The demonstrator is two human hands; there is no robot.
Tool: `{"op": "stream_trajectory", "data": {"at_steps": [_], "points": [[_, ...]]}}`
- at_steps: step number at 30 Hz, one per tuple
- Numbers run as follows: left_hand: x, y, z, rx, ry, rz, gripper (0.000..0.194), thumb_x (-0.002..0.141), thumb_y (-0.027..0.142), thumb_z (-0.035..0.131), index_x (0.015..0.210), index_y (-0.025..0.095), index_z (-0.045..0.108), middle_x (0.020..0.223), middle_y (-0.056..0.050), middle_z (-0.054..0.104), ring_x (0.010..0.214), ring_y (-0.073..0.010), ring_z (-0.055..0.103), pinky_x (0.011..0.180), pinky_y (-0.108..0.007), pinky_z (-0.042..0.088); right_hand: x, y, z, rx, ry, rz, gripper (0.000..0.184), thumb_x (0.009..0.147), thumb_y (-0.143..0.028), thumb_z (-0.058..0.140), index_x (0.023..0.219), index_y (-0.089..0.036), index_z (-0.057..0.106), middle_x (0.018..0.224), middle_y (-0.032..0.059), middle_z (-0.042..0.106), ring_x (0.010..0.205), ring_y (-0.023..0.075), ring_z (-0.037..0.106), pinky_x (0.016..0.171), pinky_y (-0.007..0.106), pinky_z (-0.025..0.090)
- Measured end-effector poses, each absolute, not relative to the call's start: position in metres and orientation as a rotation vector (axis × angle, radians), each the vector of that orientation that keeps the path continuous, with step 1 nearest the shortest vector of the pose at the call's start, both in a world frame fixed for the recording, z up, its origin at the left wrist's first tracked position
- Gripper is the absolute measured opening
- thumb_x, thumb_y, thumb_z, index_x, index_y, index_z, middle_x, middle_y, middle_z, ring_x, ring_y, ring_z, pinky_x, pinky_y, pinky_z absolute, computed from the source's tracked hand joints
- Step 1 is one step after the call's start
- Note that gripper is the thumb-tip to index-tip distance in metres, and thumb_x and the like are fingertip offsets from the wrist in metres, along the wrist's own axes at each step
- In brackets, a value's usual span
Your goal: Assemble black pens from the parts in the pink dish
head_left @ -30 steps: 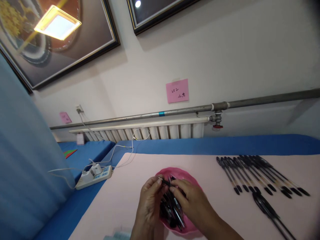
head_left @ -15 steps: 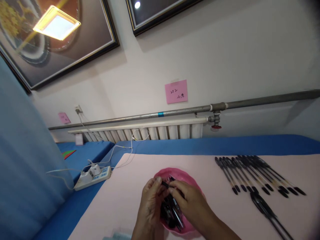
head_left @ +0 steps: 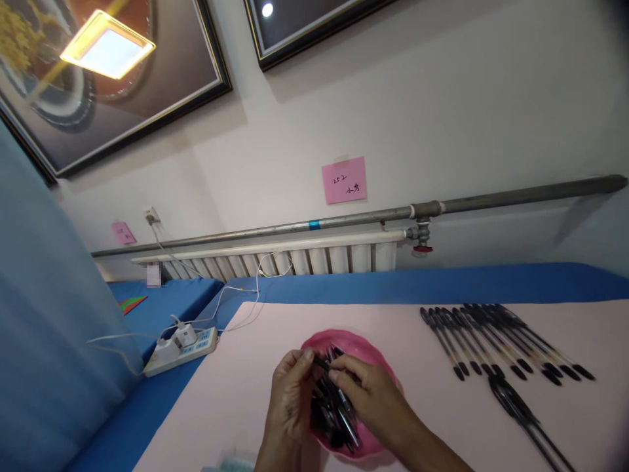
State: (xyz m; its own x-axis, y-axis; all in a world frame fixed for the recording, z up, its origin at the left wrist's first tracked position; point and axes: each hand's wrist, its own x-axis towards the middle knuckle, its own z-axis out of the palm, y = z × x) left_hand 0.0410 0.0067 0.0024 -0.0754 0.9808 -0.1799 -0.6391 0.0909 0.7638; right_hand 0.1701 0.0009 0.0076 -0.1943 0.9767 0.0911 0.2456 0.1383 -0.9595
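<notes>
Over a pink bowl point(head_left: 366, 351), both my hands hold a thin black pen point(head_left: 322, 363) between their fingertips. My left hand point(head_left: 292, 393) pinches its left end, and my right hand point(head_left: 366, 396) grips the other end. Beneath them, several dark pen pieces point(head_left: 344, 423) lie jumbled in the bowl, partly covered by my fingers. To the right, several black-ended pens point(head_left: 484, 337) are laid side by side in a slanting row. Closer to me, more black pens point(head_left: 521, 413) lie together, cut off by the lower edge.
Pale pink paper point(head_left: 236, 387) covers a blue table point(head_left: 344, 286). On the left stand a white power strip point(head_left: 179, 351) with plugs and loose cables, and a blue curtain point(head_left: 44, 314). A radiator point(head_left: 339, 255) and a metal pipe point(head_left: 275, 231) run along the wall behind.
The view has shifted very slightly. Both hands stay over the bowl, still gripping the black pen, with only a tiny movement of the fingers.
</notes>
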Motion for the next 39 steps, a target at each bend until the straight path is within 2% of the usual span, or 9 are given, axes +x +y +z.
{"op": "stream_trajectory", "data": {"at_steps": [5,9,11,14,18,23,28,34,39], "points": [[0.048,0.003,0.007,0.564,0.764,1.478,0.021,0.055,0.024,0.079,0.063,0.013,0.064,0.07,-0.005,0.067,0.068,-0.0142,0.061,0.067,-0.024,0.045,0.166,0.004,-0.002,-1.136,-1.268,1.578,0.016,0.073,-0.035,0.052,0.065,-0.021,0.052,0.044,-0.0092,0.034,0.036,0.0058,0.029,0.036,0.019,0.021],[0.064,-0.005,0.01,0.597,0.687,1.338,0.022,0.061,0.026,0.076,0.075,0.012,0.066,0.069,-0.004,0.066,0.063,-0.0133,0.061,0.065,-0.025,0.047,0.168,0.003,0.002,-1.115,-1.191,1.65,0.022,0.075,-0.042,0.05,0.069,-0.021,0.05,0.045,-0.0095,0.036,0.034,0.005,0.026,0.034,0.018,0.018],[0.066,-0.008,0.012,0.598,0.678,1.308,0.023,0.063,0.027,0.074,0.078,0.012,0.064,0.068,-0.004,0.065,0.06,-0.0131,0.06,0.062,-0.025,0.048,0.177,0.003,0.012,-1.114,-1.317,1.519,0.025,0.076,-0.043,0.048,0.075,-0.019,0.055,0.049,-0.0067,0.045,0.04,0.0079,0.039,0.038,0.019,0.029],[0.054,-0.007,0.014,0.54,0.711,1.418,0.025,0.068,0.03,0.071,0.084,0.014,0.06,0.077,-0.006,0.067,0.072,-0.0175,0.064,0.068,-0.031,0.051,0.202,0.005,0.028,-1.223,-1.562,1.046,0.027,0.078,-0.041,0.046,0.077,-0.018,0.06,0.071,0.0017,0.062,0.07,0.0165,0.057,0.063,0.027,0.044],[0.032,-0.002,0.014,0.455,0.754,1.472,0.037,0.072,0.036,0.066,0.103,0.021,0.054,0.08,-0.006,0.066,0.079,-0.0201,0.065,0.067,-0.036,0.054,0.232,0.009,0.035,-1.524,-1.765,0.487,0.023,0.079,-0.029,0.041,0.072,-0.019,0.06,0.08,0.0043,0.063,0.076,0.0183,0.057,0.069,0.029,0.042],[0.026,-0.001,0.011,0.376,0.673,1.479,0.045,0.077,0.04,0.06,0.118,0.029,0.048,0.082,-0.004,0.063,0.082,-0.0198,0.064,0.074,-0.044,0.053,0.23,0.009,0.022,-1.687,-2.16,0.277,0.026,0.08,-0.016,0.038,0.075,-0.018,0.063,0.082,0.0052,0.063,0.077,0.0167,0.055,0.069,0.027,0.038],[0.027,0.001,0.009,0.327,0.613,1.486,0.053,0.079,0.036,0.059,0.128,0.035,0.04,0.085,-0.004,0.061,0.087,-0.0222,0.063,0.081,-0.054,0.048,0.212,0.008,0.01,-1.734,-2.263,0.208,0.022,0.076,-0.013,0.045,0.072,-0.016,0.066,0.085,0.0086,0.064,0.08,0.0202,0.054,0.072,0.031,0.034],[0.029,0.001,0.008,0.342,0.598,1.437,0.062,0.078,0.031,0.06,0.133,0.036,0.031,0.086,-0.005,0.062,0.081,-0.0214,0.064,0.077,-0.05,0.05,0.199,0.009,-0.005,-1.834,-2.371,-0.004,0.024,0.074,-0.013,0.047,0.078,-0.016,0.071,0.106,0.0127,0.063,0.099,0.0302,0.047,0.079,0.04,0.031],[0.032,-0.003,0.007,0.429,0.625,1.39,0.066,0.079,0.025,0.059,0.136,0.036,0.026,0.084,-0.004,0.063,0.081,-0.0215,0.065,0.073,-0.045,0.052,0.196,0.011,-0.014,-1.88,-2.362,0.03,0.028,0.074,-0.012,0.046,0.083,-0.017,0.072,0.107,0.0119,0.063,0.096,0.0302,0.048,0.076,0.04,0.032]]}}
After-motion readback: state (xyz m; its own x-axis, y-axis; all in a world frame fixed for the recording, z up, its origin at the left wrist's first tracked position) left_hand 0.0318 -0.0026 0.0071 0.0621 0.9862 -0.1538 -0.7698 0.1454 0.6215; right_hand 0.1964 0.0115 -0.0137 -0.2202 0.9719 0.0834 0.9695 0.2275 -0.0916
